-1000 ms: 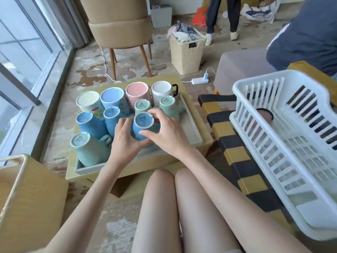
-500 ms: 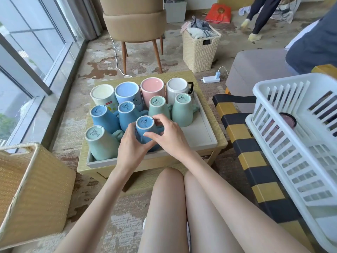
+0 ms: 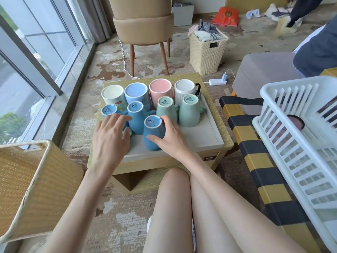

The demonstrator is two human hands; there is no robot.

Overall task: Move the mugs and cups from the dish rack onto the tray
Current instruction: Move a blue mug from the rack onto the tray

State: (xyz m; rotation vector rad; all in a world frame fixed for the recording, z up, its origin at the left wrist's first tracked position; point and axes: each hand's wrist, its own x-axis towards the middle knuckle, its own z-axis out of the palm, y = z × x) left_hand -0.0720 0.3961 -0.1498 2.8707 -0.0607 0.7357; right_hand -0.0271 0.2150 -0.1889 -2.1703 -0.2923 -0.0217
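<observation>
A grey tray (image 3: 213, 133) on a low wooden table holds several upside-down mugs. A dark blue mug (image 3: 154, 133) stands at the front of the tray. My right hand (image 3: 172, 138) wraps it, thumb on its near side and fingers round its far side. My left hand (image 3: 111, 139) hovers open with fingers spread over the tray's front left, hiding a mug beneath it. Two green mugs (image 3: 188, 114) stand to the right of the blue one. The white dish rack (image 3: 291, 143) at the right holds one pink cup (image 3: 296, 123).
The rack rests on a black-and-yellow striped bench (image 3: 255, 161). A woven basket (image 3: 27, 179) stands at my left, my knees are just below the table (image 3: 228, 143). Beyond are a tan chair (image 3: 144, 28), a wicker laundry basket (image 3: 206, 52) and a person's legs at the far right.
My left hand has let go of the blue mug, opened and moved left. The mug now stands on the tray with only my right hand round it.
</observation>
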